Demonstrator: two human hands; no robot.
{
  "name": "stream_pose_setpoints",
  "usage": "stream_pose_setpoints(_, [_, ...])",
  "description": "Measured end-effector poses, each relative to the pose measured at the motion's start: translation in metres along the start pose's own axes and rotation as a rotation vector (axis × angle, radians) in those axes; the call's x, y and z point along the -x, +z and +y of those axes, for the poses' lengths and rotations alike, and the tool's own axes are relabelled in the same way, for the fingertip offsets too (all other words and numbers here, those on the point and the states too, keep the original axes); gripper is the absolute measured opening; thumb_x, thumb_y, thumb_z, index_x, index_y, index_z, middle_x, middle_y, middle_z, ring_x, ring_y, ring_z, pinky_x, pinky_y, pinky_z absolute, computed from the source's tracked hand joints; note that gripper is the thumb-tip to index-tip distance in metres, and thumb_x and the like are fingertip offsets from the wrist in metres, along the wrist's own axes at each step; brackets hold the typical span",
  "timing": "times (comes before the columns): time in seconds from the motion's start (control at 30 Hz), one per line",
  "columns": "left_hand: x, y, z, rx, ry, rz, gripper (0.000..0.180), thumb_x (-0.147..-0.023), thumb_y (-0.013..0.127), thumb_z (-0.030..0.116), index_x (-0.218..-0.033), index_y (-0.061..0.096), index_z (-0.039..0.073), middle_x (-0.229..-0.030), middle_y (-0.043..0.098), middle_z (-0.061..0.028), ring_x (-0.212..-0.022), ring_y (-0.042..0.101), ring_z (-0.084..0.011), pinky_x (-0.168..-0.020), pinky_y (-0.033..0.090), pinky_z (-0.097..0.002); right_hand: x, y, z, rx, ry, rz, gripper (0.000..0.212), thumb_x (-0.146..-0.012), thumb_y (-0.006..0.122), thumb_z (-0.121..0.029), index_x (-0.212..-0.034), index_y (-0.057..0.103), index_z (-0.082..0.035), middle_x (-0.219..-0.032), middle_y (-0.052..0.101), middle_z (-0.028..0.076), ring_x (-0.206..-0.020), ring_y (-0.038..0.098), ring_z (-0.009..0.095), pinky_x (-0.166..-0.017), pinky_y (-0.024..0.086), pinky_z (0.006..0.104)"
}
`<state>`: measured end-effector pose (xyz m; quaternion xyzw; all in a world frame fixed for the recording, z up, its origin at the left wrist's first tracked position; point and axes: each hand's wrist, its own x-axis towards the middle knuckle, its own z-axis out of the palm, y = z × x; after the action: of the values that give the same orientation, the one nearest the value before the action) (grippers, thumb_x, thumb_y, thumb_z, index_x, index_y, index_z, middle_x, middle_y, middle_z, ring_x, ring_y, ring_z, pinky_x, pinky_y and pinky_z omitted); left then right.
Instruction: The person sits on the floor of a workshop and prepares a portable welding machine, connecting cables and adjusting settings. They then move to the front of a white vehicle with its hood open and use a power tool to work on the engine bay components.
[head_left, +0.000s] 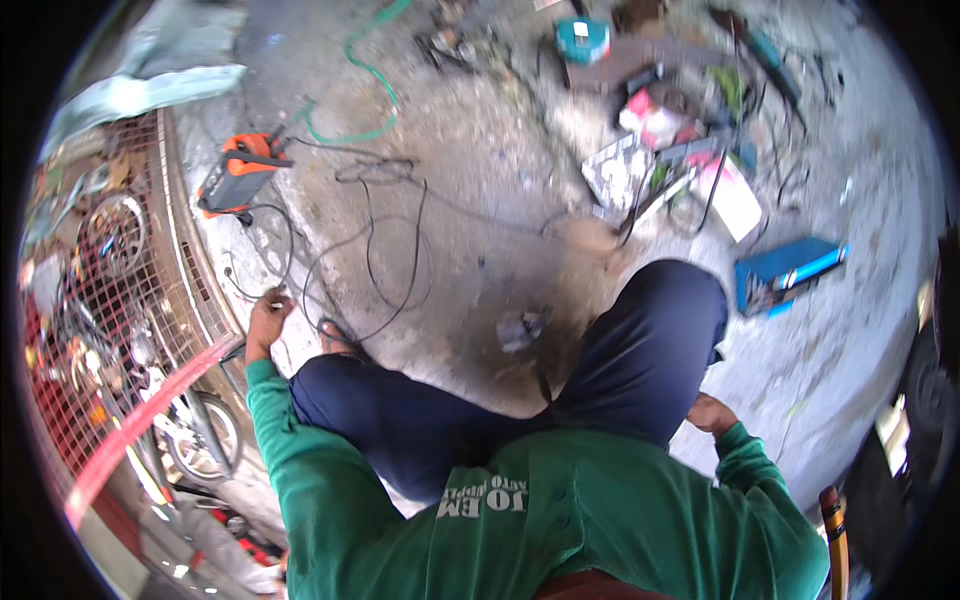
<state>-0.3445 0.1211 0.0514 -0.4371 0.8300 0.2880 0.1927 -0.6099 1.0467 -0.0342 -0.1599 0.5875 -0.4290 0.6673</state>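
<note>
My left hand (270,315) is off to the left, past my left knee, with its fingers curled together; whatever they may hold is too small to make out. Close by it runs a dark cable (290,250), which loops over the concrete from an orange and black box-shaped machine (240,178) with a top handle. My right hand (712,413) hangs low beside my right thigh, and the leg hides its fingers. A blue case (785,272) lies beyond that hand on the right.
A red metal mesh gate (140,430) borders the left, with a motorcycle wheel (200,435) behind it. Green hose (370,130) curves across the far floor. Far right, a cluttered heap holds a teal round container (583,40), a white sheet (728,200) and wires. Clear plastic (518,332) lies between my legs.
</note>
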Motion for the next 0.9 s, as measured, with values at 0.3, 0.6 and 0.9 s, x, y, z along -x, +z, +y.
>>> stream_pose_setpoints(0.3, [0.131, -0.049, 0.154, 0.023, 0.029, 0.186, 0.023, -0.089, 0.079, 0.016, -0.100, 0.073, -0.004, -0.081, 0.073, -0.0116, -0.072, 0.063, -0.0160, -0.070, 0.052, -0.0348, -0.092, -0.134, -0.435, 0.738, -0.503, 0.598, 0.026, -0.090, 0.074, -0.014, -0.107, 0.070, 0.004, -0.097, 0.071, 0.018, -0.094, 0.069, 0.034, -0.085, 0.052, 0.0392])
stream_pose_setpoints(0.6, [0.097, -0.095, 0.345, -0.310, 0.549, 0.196, 0.026, -0.092, 0.070, 0.025, -0.084, 0.068, 0.000, -0.076, 0.064, -0.0191, -0.081, 0.064, -0.0423, -0.072, 0.048, -0.0495, -0.209, -0.085, -0.523, 0.240, -0.754, 0.470, 0.011, -0.091, 0.074, -0.009, -0.095, 0.072, 0.001, -0.084, 0.068, 0.004, -0.078, 0.061, 0.012, -0.071, 0.050, 0.0299])
stream_pose_setpoints(0.9, [0.073, -0.074, 0.501, -0.600, 0.846, 0.087, 0.034, -0.086, 0.075, 0.029, -0.100, 0.068, -0.001, -0.099, 0.069, -0.0204, -0.099, 0.065, -0.0424, -0.084, 0.052, -0.0520, -0.343, -0.054, -0.367, 1.211, -0.257, -0.227, 0.041, -0.085, 0.074, -0.039, -0.110, 0.074, -0.006, -0.105, 0.073, 0.022, -0.097, 0.070, 0.042, -0.086, 0.054, 0.0479])
